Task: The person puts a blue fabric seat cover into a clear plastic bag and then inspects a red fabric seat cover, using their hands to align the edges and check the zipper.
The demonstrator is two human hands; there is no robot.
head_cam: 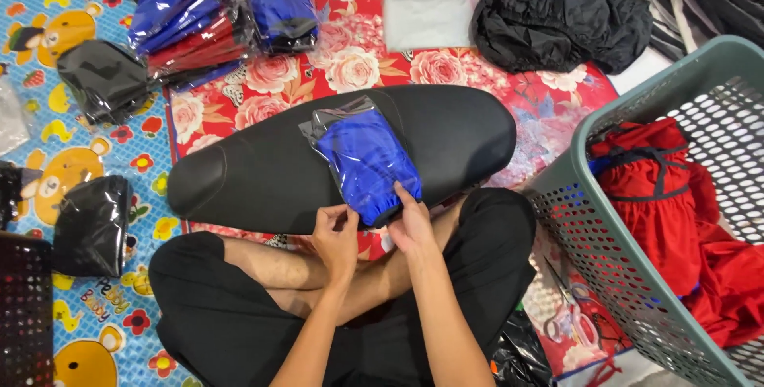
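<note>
- Blue cloth in a clear bag [364, 160], lying on the long black seat [446, 136].
- Left hand [336, 237] pinching the bag's near end.
- Right hand [411, 226] gripping that end too.
- Red cloth [660, 204] inside the grey basket [593, 275].

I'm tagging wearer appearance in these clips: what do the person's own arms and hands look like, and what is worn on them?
Both forearms are bare up to the frame edge, with no sleeves in view. The left hand and right hand wear no gloves, and no rings, watch or bracelet can be seen. The fingernails look short and unpainted. No markings show.
</note>
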